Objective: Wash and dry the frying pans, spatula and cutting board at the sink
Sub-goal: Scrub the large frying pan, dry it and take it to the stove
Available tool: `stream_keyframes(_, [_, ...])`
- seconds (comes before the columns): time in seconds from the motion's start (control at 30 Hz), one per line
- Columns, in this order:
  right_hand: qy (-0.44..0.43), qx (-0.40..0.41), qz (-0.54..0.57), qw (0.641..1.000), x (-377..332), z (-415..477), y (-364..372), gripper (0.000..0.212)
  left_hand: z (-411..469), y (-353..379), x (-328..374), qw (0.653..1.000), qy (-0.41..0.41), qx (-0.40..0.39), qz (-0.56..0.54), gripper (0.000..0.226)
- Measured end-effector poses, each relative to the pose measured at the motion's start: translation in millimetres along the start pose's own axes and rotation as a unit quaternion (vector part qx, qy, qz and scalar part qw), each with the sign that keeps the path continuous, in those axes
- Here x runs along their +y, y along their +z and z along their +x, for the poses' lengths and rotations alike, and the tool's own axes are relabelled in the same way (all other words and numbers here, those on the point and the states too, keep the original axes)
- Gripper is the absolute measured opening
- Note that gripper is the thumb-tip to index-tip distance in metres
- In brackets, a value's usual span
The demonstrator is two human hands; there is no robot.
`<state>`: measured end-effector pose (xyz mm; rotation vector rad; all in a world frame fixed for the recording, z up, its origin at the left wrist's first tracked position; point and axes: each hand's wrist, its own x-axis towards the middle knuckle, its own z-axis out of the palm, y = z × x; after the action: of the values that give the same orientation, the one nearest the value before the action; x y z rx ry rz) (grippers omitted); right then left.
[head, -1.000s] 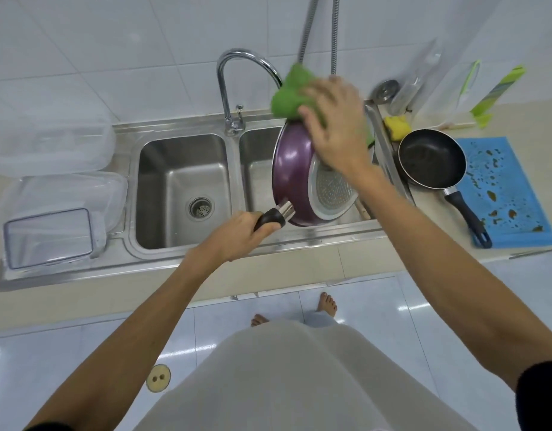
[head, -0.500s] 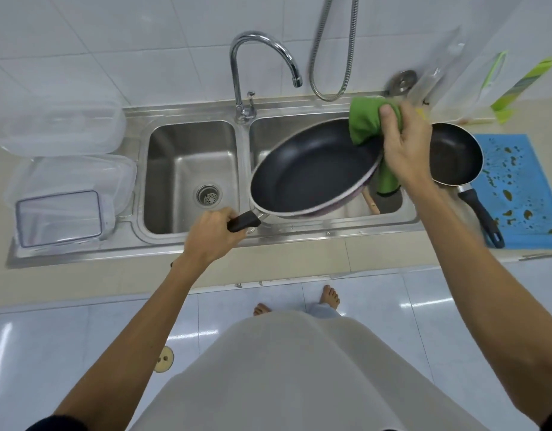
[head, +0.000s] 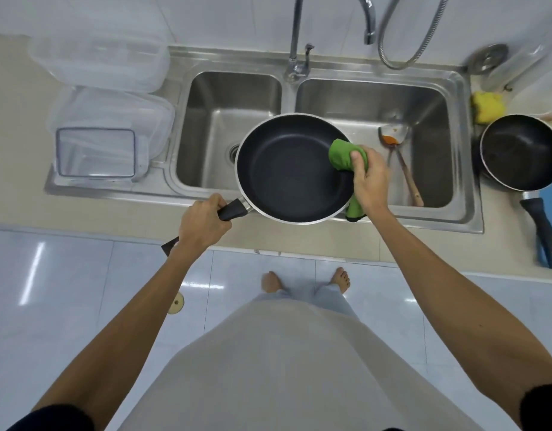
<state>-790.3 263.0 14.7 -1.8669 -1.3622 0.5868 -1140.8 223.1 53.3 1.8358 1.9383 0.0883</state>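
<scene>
1. Head view, far left: clear plastic containers [head: 96,150] sit on the desk [head: 16,126] beside the sink [head: 423,217].
2. Left hand [head: 203,227]: its fingers are wrapped round the black handle of a large frying pan [head: 287,169]. The pan is held level with its dark inside facing up, over the divider between the two basins.
3. Right hand [head: 369,181]: it pinches a green cloth [head: 343,155] against the pan's right rim, thumb on top, and the cloth's tail hangs below the hand.
4. A spatula [head: 392,133] with orange residue on its blade lies in the right basin, wooden handle towards the person.
5. A yellow sponge [head: 487,107] lies right of the sink. Just in front of it a smaller frying pan [head: 521,150] stands on the desk, handle pointing towards the person.
</scene>
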Motion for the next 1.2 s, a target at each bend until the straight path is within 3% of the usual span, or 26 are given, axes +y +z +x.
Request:
stream_keyframes(0.67, [0.020, 0.014, 0.005, 1.000, 22.8, -10.5, 27.6, 0.039, 14.4, 27.1, -25.6, 0.999, 0.016, -0.047, 0.002, 0.029])
stream_keyframes(0.8, [0.018, 0.017, -0.042, 0.999, 19.4, -5.2, 27.0, 0.041, 18.4, 26.7, -27.4, 0.994, 0.021, -0.104, -0.013, 0.032])
stream_keyframes(0.9, [0.050, 0.070, -0.130, 0.988, -1.2, 3.5, 33.2, 0.046, 23.6, 21.9, -25.3, 0.982, 0.018, -0.183, -0.041, 0.027])
stream_keyframes(1.0, [0.034, 0.106, -0.126, 0.986, -34.3, 12.3, 51.0, 0.049, 27.2, 16.4, -22.9, 0.974, 0.011, -0.214, -0.072, 0.025])
stream_keyframes(1.07, [0.002, 0.023, -0.166, 0.986, -46.2, 16.0, 68.2, 0.057, 25.5, 11.2, -22.8, 0.971, 0.012, -0.222, -0.085, 0.027])
stream_keyframes(1.2, [-0.062, -0.183, -0.342, 0.920, -28.1, 13.9, 100.6, 0.071, 22.5, 5.4, -19.9, 0.965, 0.024, -0.254, -0.053, 0.028])
